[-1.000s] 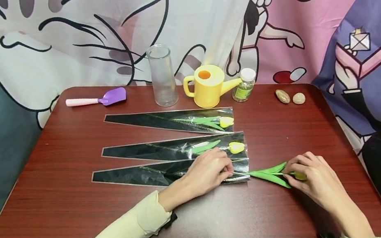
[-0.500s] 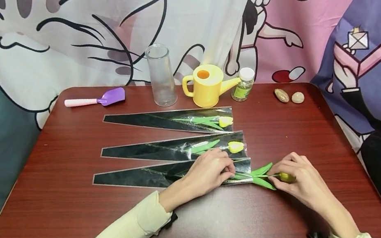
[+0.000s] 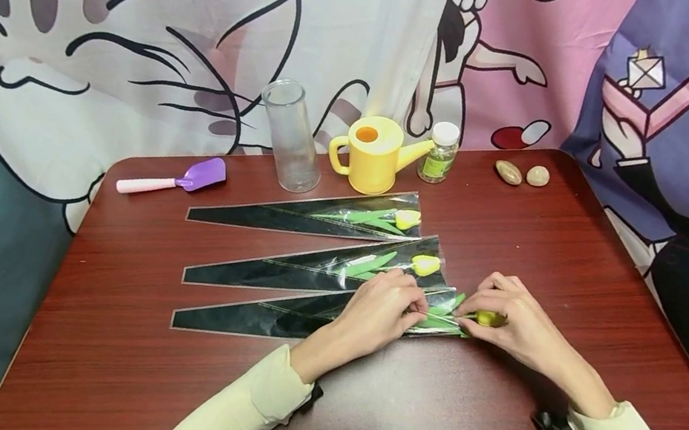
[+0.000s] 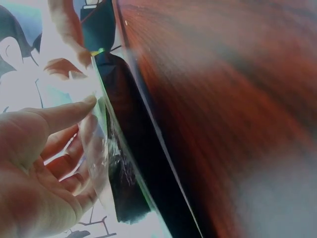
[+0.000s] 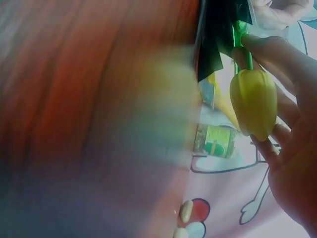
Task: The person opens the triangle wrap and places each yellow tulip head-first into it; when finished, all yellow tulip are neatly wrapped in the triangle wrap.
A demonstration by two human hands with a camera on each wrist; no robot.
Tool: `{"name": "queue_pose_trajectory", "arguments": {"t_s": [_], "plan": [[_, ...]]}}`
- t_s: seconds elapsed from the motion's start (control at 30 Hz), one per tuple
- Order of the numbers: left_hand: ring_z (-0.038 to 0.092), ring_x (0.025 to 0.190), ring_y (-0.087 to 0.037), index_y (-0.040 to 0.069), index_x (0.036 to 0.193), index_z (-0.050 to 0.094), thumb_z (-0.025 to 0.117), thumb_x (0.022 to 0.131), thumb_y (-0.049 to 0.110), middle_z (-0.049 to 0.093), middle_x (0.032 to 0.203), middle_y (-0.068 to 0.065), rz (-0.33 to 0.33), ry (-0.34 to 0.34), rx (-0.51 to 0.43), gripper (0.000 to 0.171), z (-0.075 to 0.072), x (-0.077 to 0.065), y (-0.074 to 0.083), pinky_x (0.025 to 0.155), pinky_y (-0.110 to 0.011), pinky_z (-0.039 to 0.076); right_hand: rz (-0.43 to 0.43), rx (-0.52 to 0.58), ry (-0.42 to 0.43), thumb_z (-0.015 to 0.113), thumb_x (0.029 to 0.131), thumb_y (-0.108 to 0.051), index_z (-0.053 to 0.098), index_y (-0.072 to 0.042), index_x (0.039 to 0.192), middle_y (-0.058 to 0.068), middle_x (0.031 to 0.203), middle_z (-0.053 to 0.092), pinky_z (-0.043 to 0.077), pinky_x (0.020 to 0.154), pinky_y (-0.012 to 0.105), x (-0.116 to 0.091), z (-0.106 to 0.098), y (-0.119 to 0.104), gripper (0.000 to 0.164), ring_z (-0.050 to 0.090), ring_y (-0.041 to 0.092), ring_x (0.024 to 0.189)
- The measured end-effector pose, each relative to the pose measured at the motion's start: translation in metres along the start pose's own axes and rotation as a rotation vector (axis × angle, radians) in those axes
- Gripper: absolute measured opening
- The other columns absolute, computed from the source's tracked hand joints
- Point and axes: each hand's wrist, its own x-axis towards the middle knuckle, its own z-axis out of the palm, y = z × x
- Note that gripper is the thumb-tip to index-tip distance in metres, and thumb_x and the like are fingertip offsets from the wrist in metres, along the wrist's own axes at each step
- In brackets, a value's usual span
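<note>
My right hand (image 3: pixel 519 324) pinches the stem of a yellow artificial tulip (image 5: pixel 254 103) just below its flower head. Most of the tulip's green leaves lie inside the mouth of the nearest black-backed clear flower sleeve (image 3: pixel 247 317), while the head stays outside it. With thumb and fingers, my left hand (image 3: pixel 373 310) grips that sleeve's clear film near the opening, as the left wrist view also shows. Behind it lie two more sleeves, each with a yellow tulip inside: a middle sleeve (image 3: pixel 241 270) and a far sleeve (image 3: pixel 236 214).
Along the back of the table (image 3: pixel 110 373) stand a clear glass vase (image 3: pixel 293 143), a yellow watering can (image 3: pixel 374 163) and a small white-capped jar (image 3: pixel 439 156). A purple trowel (image 3: pixel 205 174) lies at the back left, two pebbles (image 3: pixel 508 172) at the back right.
My right hand has moved left with the tulip, and its leaves have slid into the nearest sleeve. The left hand has stayed at the sleeve's mouth.
</note>
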Motion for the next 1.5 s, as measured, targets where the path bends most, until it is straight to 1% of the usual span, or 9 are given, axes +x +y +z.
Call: {"name": "queue_pose_trajectory", "arguments": {"t_s": [0.27, 0.37, 0.47, 0.57, 0.77, 1.03, 1.23, 1.4, 1.5], "plan": [[0.049, 0.081, -0.004, 0.024, 0.084, 0.073, 0.077, 0.085, 0.028, 0.058, 0.082, 0.016, -0.003, -0.018, -0.008, 0.006, 0.001, 0.000, 0.000, 0.074, -0.020, 0.042, 0.144, 0.116, 0.009, 0.088, 0.071, -0.009, 0.075, -0.032, 0.089, -0.015, 0.085, 0.061, 0.034, 0.068, 0.021, 0.002, 0.005, -0.003, 0.032, 0.050, 0.005, 0.083], [0.050, 0.082, -0.004, 0.024, 0.085, 0.073, 0.077, 0.086, 0.029, 0.058, 0.083, 0.016, 0.000, -0.023, -0.002, 0.006, 0.001, 0.001, 0.000, 0.074, -0.020, 0.042, 0.215, 0.138, 0.024, 0.089, 0.071, -0.013, 0.065, -0.029, 0.084, -0.018, 0.081, 0.062, 0.034, 0.067, 0.023, 0.003, 0.006, -0.003, 0.032, 0.051, 0.005, 0.080], [0.051, 0.083, -0.004, 0.025, 0.086, 0.073, 0.077, 0.086, 0.030, 0.058, 0.083, 0.016, -0.001, -0.029, 0.005, 0.006, 0.001, 0.001, 0.001, 0.075, -0.020, 0.042, 0.274, 0.161, 0.028, 0.089, 0.071, -0.015, 0.052, -0.024, 0.081, -0.021, 0.078, 0.064, 0.034, 0.066, 0.024, 0.003, 0.008, -0.004, 0.040, 0.055, 0.006, 0.081], [0.051, 0.083, -0.004, 0.025, 0.086, 0.073, 0.077, 0.086, 0.030, 0.058, 0.084, 0.016, -0.005, -0.033, 0.005, 0.006, 0.001, 0.001, 0.001, 0.075, -0.020, 0.042, 0.306, 0.188, 0.021, 0.089, 0.072, -0.017, 0.047, -0.020, 0.081, -0.021, 0.075, 0.064, 0.033, 0.064, 0.025, 0.004, 0.009, -0.004, 0.043, 0.058, 0.008, 0.084], [0.051, 0.084, -0.005, 0.024, 0.086, 0.073, 0.076, 0.086, 0.029, 0.059, 0.084, 0.015, -0.004, -0.028, 0.003, 0.006, 0.001, 0.000, 0.000, 0.075, -0.021, 0.043, 0.307, 0.190, 0.023, 0.089, 0.071, -0.014, 0.050, -0.020, 0.082, -0.020, 0.077, 0.065, 0.032, 0.066, 0.026, 0.004, 0.009, -0.004, 0.042, 0.057, 0.008, 0.085], [0.051, 0.084, -0.005, 0.025, 0.085, 0.073, 0.077, 0.086, 0.029, 0.059, 0.084, 0.015, 0.007, -0.020, 0.012, 0.006, 0.001, 0.000, -0.001, 0.076, -0.021, 0.043, 0.227, 0.141, 0.002, 0.089, 0.069, -0.009, 0.063, -0.027, 0.094, -0.018, 0.094, 0.062, 0.034, 0.075, 0.028, 0.000, 0.008, -0.001, 0.040, 0.054, 0.005, 0.090], [0.050, 0.082, -0.004, 0.025, 0.085, 0.073, 0.078, 0.085, 0.029, 0.059, 0.083, 0.016, 0.000, -0.013, 0.010, 0.006, 0.000, -0.001, 0.000, 0.074, -0.020, 0.042, 0.238, 0.135, 0.021, 0.088, 0.071, -0.007, 0.069, -0.027, 0.103, -0.015, 0.101, 0.063, 0.041, 0.082, 0.023, -0.012, -0.007, 0.002, 0.042, 0.056, 0.006, 0.096], [0.050, 0.082, -0.004, 0.025, 0.085, 0.073, 0.078, 0.085, 0.029, 0.059, 0.084, 0.016, -0.007, -0.017, 0.006, 0.006, -0.001, -0.001, 0.000, 0.073, -0.020, 0.041, 0.237, 0.099, 0.080, 0.089, 0.067, -0.003, 0.073, -0.021, 0.103, -0.011, 0.100, 0.066, 0.041, 0.084, 0.022, -0.021, -0.024, 0.008, 0.044, 0.056, 0.008, 0.097], [0.050, 0.082, -0.004, 0.025, 0.085, 0.073, 0.078, 0.085, 0.029, 0.059, 0.084, 0.016, -0.010, -0.018, 0.007, 0.006, -0.001, -0.002, 0.001, 0.073, -0.020, 0.041, 0.267, 0.072, 0.071, 0.089, 0.067, -0.004, 0.074, -0.020, 0.103, -0.011, 0.100, 0.066, 0.040, 0.083, 0.021, -0.026, -0.032, 0.011, 0.043, 0.055, 0.008, 0.097]]}}
